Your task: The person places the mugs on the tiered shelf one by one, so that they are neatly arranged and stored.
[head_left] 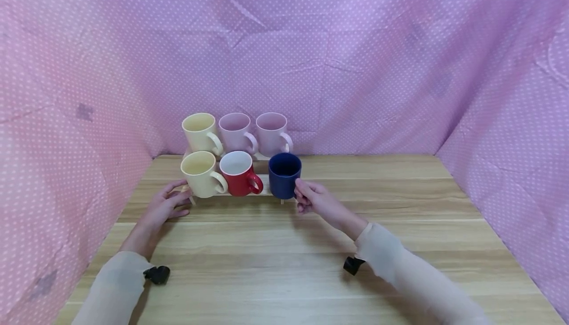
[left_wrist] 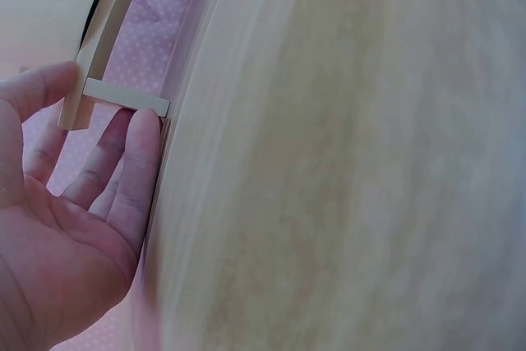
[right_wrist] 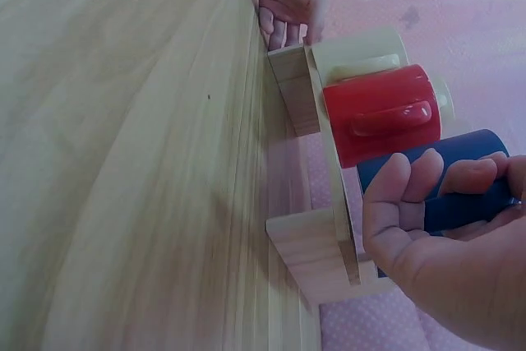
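Observation:
My right hand [head_left: 315, 199] grips the handle of a dark blue mug [head_left: 281, 179], its fingers curled round it. The mug is upright at the right end of the lower front shelf of a wooden two-tier rack [right_wrist: 308, 240]. At the rack's left end, my left hand [head_left: 166, 206] pinches the end of the shelf board [left_wrist: 76, 113], thumb on the near side and a finger behind. A red mug [head_left: 240, 182] with a white inside and a cream mug [head_left: 200, 179] stand on the same shelf, handles to the right.
On the upper back shelf stand another cream mug [head_left: 198, 130] and two pale pink mugs, one in the middle [head_left: 235, 135] and one on the right [head_left: 271, 135]. The rack stands on a wood-grain table [head_left: 266, 265]. A pink dotted cloth [head_left: 302, 58] hangs behind and at both sides.

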{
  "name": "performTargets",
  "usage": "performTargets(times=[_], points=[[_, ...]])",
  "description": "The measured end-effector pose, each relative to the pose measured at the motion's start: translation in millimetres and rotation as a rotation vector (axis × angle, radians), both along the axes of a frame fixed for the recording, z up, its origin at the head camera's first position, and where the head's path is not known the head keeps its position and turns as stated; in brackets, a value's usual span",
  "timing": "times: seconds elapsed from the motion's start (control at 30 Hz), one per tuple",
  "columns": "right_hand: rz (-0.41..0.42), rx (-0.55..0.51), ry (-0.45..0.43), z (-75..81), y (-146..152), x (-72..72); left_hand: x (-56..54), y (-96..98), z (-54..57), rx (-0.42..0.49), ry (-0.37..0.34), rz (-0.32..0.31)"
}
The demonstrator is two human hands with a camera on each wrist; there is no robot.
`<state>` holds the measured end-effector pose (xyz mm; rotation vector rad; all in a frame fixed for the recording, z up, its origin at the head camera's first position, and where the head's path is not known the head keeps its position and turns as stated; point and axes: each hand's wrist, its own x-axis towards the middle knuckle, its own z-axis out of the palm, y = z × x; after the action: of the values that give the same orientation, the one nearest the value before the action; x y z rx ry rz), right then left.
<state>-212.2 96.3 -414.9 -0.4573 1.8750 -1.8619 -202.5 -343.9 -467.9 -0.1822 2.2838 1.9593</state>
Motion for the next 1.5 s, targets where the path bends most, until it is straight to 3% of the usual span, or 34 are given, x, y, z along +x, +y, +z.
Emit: performTargets(times=[0.3,0.6,0.87,1.27,1.5], points=[[-0.026,0.025,-0.007,-7.9,-25.0,-9.3,0.9,1.3,-2.7,0.002,-0.014,0.0],[0.026,0.043,-0.02,-7.7,-30.6,-21.2,-3.2,0.3,0.2,0.026,-0.017,0.016],[0.058,0.056,-0.006,-10.6,-31.6,-21.4,-1.8,-0.6,0.4,0.028,-0.023,0.02],[0.026,0.065,0.007,-10.3,-35.1,-18.8,-4.5,-1.6,0.3,0.042,-0.014,0.0],[0.022,0.147,0.091,-2.8,-29.3,-24.8,-10.5,-3.5,4.8,0.012,-0.015,-0.02]])
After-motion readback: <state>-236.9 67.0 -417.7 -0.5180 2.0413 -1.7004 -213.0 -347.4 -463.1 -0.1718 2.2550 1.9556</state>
